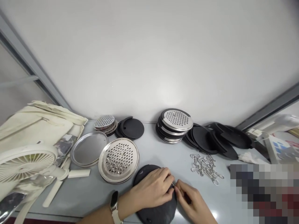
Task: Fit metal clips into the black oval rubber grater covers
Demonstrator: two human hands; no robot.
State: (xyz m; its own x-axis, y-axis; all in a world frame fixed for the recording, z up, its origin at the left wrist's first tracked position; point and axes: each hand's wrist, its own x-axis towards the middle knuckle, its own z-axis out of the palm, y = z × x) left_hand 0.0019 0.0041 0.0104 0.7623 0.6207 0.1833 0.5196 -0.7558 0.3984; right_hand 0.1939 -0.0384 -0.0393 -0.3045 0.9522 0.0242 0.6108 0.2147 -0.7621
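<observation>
A round black disc (161, 213) lies at the front of the table, largely covered by my hands. My left hand (151, 188), with a watch on the wrist, rests across it with fingers curled around its right side. At that edge my right hand (192, 200) pinches a thin, shiny metal piece (173, 184), which looks like one of the wire hooks nearby; my fingers hide most of it. Several loose wire hooks (205, 167) are heaped to the right. Just left of the black disc sits a round metal grater plate (120, 158) with raised holes.
Plain metal discs (90, 147), small grater plates (105, 121) and black discs (133, 128) lie at the back left. A stack of grater plates in black holders (176, 119) stands centre back. More black parts (205, 140) lie right; a cream fan (28, 161) and bag (39, 124) occupy the left.
</observation>
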